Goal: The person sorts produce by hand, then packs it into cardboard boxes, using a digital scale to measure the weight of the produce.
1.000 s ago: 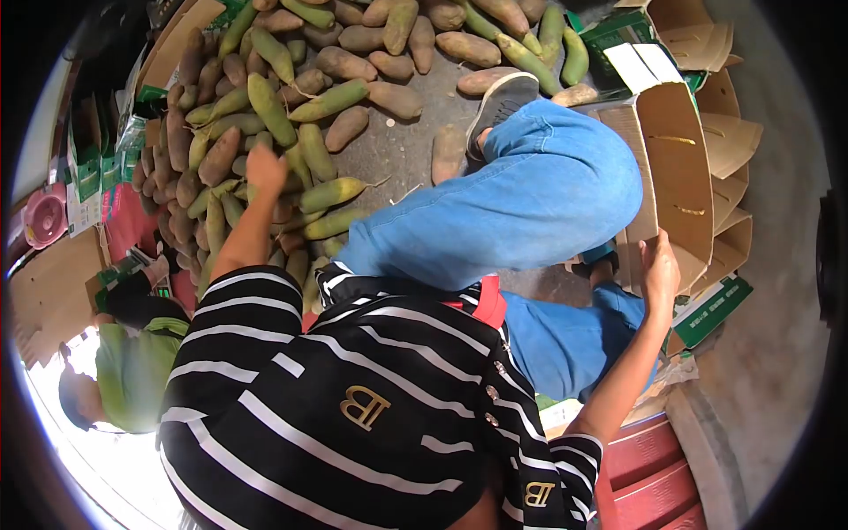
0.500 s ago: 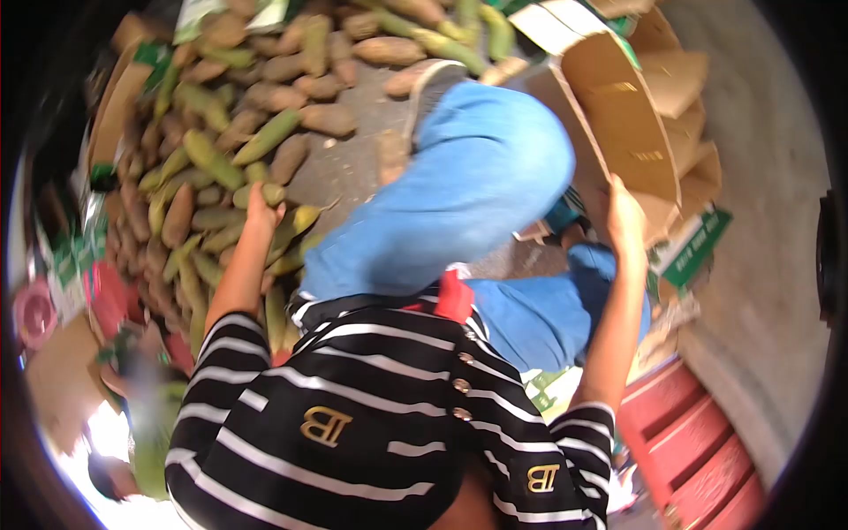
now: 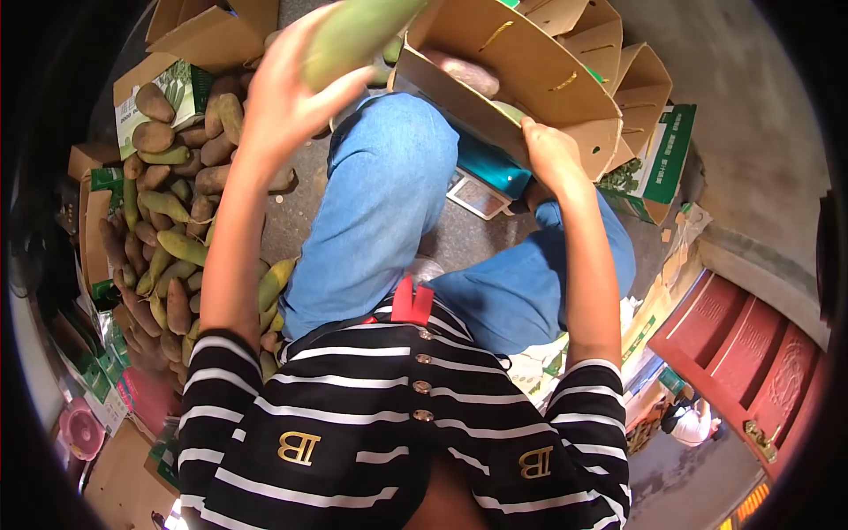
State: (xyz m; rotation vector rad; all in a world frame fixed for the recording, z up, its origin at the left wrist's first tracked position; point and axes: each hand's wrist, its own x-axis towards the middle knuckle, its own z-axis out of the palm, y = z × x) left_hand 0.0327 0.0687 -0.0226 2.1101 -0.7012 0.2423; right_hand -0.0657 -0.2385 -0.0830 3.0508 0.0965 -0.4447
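Note:
My left hand (image 3: pixel 296 102) is raised at the top, wrapped round a large green radish (image 3: pixel 358 40), slightly blurred. With its fingers closed on the near edge of an open cardboard box (image 3: pixel 521 53), my right hand (image 3: pixel 555 157) is at the upper right. Inside that box lies a reddish radish (image 3: pixel 468 74), and part of a green one shows near my right fingertips. Below and left of my left hand spreads a pile of green and brownish radishes (image 3: pixel 181 247).
More open boxes (image 3: pixel 640 84) stand behind the held one. A green-and-white carton (image 3: pixel 667 159) is at the right, a teal item with a white-framed panel (image 3: pixel 480 194) beside my knee. A red wooden door (image 3: pixel 733 344) and a person (image 3: pixel 692 422) appear at lower right.
My left hand has moved from the pile up towards the box, now with a large green radish. The view has shifted, and more of the box's inside shows.

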